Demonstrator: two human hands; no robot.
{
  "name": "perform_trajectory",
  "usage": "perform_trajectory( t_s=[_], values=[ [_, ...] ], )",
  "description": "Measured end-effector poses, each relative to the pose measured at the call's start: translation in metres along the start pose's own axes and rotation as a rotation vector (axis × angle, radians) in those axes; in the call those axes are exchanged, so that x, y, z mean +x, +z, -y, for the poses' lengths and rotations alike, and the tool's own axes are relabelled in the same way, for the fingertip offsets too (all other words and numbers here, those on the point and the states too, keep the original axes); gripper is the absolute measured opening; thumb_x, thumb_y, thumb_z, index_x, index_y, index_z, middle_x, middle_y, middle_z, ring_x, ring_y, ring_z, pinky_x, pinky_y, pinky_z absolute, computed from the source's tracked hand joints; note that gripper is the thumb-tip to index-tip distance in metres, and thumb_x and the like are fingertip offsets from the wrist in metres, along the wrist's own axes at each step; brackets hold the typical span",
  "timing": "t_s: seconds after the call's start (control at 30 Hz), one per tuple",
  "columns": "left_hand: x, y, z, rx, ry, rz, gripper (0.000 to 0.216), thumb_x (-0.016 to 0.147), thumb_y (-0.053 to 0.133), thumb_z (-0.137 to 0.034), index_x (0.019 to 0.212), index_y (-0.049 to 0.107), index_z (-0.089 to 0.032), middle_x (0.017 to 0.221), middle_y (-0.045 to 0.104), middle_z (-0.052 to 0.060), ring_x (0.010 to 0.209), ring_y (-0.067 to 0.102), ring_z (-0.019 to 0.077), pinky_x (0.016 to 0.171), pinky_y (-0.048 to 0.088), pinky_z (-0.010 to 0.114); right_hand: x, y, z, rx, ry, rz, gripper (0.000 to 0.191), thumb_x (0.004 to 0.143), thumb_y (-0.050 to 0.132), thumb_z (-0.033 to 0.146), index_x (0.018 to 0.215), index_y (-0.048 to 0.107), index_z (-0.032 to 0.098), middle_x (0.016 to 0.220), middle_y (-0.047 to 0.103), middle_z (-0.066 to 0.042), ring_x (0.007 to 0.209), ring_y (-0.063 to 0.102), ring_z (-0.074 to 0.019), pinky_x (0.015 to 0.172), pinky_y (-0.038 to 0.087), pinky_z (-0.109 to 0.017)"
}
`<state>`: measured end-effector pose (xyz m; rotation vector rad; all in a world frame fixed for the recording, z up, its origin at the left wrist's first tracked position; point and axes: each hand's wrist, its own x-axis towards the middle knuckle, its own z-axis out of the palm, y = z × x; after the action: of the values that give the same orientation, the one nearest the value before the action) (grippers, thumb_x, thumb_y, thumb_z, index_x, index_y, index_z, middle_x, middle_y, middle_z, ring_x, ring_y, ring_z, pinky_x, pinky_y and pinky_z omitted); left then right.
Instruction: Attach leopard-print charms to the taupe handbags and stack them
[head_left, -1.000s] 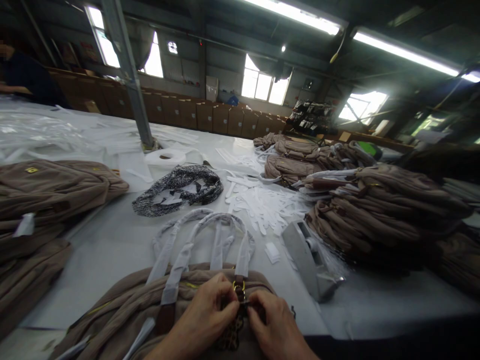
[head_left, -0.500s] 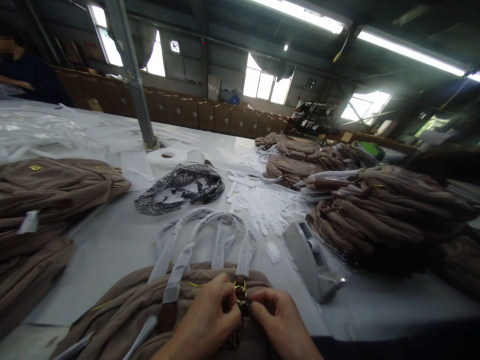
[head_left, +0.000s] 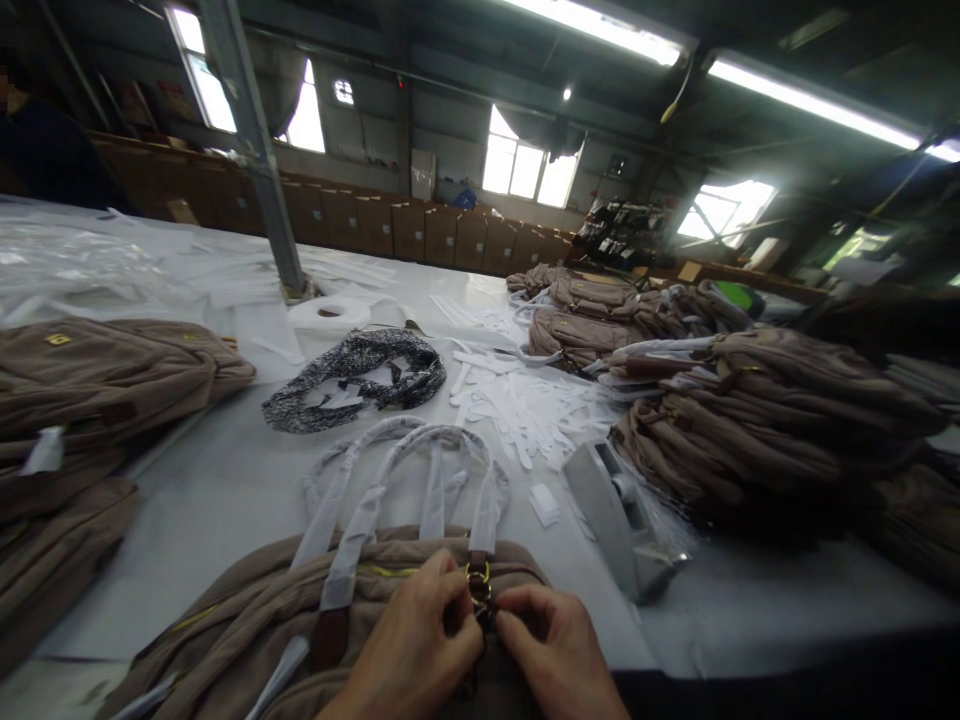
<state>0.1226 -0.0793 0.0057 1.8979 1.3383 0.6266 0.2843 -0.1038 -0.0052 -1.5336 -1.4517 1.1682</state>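
Observation:
A taupe fabric bag (head_left: 300, 590) lies in front of me. Its carrying handles (head_left: 375, 490) are wrapped in white material and arch away from me. Where the right end of the near handle meets a brown tab, gold rings (head_left: 478, 583) hang. Just below them, my left hand (head_left: 420, 635) is closed in a pinch. Facing it from the right, my right hand (head_left: 561, 640) pinches too, thumb against forefinger. Between the fingertips sits a small dark piece (head_left: 486, 615), too small and shaded to name.
Behind the bag lies a bundle of speckled black-and-white cord (head_left: 300, 400), beside scattered white strips (head_left: 517, 410). A grey tape dispenser (head_left: 619, 525) stands to the right, near stacked taupe bags (head_left: 750, 430). More bags (head_left: 112, 370) lie left. A metal post (head_left: 262, 170) rises from the table.
Both hands stay at the rings, with the fingers shifting only slightly. The dark piece sits a little differently between the fingertips. The whole view has moved a little.

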Motion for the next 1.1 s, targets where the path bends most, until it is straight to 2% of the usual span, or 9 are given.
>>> perform_trajectory(
  t_s=[0.17,0.37,0.6,0.7,0.83,0.97,1.1],
  values=[
    [0.002,0.001,0.001,0.008,0.005,0.002,0.014,0.067,0.045,-0.009,0.056,0.044,-0.019,0.07,0.051,-0.001,0.066,0.051,0.0133,0.058,0.03,0.025,0.0,0.0,-0.001,-0.046,0.006,-0.003,0.019,0.075,0.061,0.022,0.088,0.075,0.022,0.082,0.074,-0.005,0.079,0.068,-0.023,0.073,0.052,-0.03],
    [0.002,0.003,0.001,0.015,-0.007,-0.004,0.015,0.067,0.045,-0.009,0.056,0.042,-0.019,0.07,0.051,-0.001,0.067,0.051,0.0135,0.058,0.031,0.025,0.0,0.0,-0.003,-0.033,-0.033,-0.028,0.017,0.075,0.063,0.028,0.085,0.076,0.023,0.079,0.074,-0.005,0.077,0.068,-0.0229,0.07,0.053,-0.03],
    [0.002,0.006,0.003,0.014,0.032,0.007,0.016,0.074,0.046,-0.012,0.061,0.05,-0.019,0.075,0.053,0.001,0.071,0.054,0.0148,0.061,0.034,0.025,-0.002,0.002,-0.008,-0.025,-0.016,-0.014,0.018,0.074,0.065,0.034,0.084,0.076,0.024,0.082,0.074,-0.005,0.081,0.067,-0.0245,0.074,0.052,-0.032],
    [0.002,0.007,0.005,0.01,0.06,0.007,0.02,0.082,0.043,-0.016,0.066,0.054,-0.019,0.081,0.055,0.003,0.075,0.055,0.0159,0.065,0.037,0.026,-0.001,0.0,-0.011,0.06,0.021,0.009,0.024,0.077,0.062,0.037,0.088,0.075,0.02,0.087,0.074,-0.006,0.084,0.067,-0.0247,0.076,0.052,-0.032],
    [-0.001,0.012,0.009,0.006,0.083,-0.01,0.021,0.086,0.042,-0.018,0.069,0.054,-0.021,0.084,0.055,0.004,0.077,0.056,0.0166,0.067,0.039,0.026,0.006,-0.002,-0.011,0.227,0.123,0.035,0.033,0.079,0.059,0.037,0.098,0.07,0.014,0.085,0.073,-0.008,0.08,0.067,-0.0233,0.071,0.051,-0.031],
    [-0.003,0.016,0.011,0.037,0.07,-0.005,0.02,0.087,0.041,-0.019,0.072,0.054,-0.021,0.087,0.055,0.004,0.077,0.057,0.017,0.068,0.04,0.025,0.013,-0.002,-0.009,0.242,0.175,0.099,0.025,0.073,0.064,0.032,0.084,0.073,0.011,0.072,0.072,-0.006,0.075,0.066,-0.0209,0.065,0.047,-0.026],
    [-0.004,0.018,0.013,0.086,0.064,-0.006,0.021,0.088,0.039,-0.019,0.074,0.054,-0.021,0.089,0.055,0.005,0.077,0.057,0.0175,0.069,0.041,0.025,0.018,0.0,-0.008,0.249,0.254,0.09,0.021,0.069,0.066,0.03,0.069,0.071,0.01,0.06,0.067,-0.002,0.056,0.056,-0.0119,0.054,0.037,-0.021]
  ],
)
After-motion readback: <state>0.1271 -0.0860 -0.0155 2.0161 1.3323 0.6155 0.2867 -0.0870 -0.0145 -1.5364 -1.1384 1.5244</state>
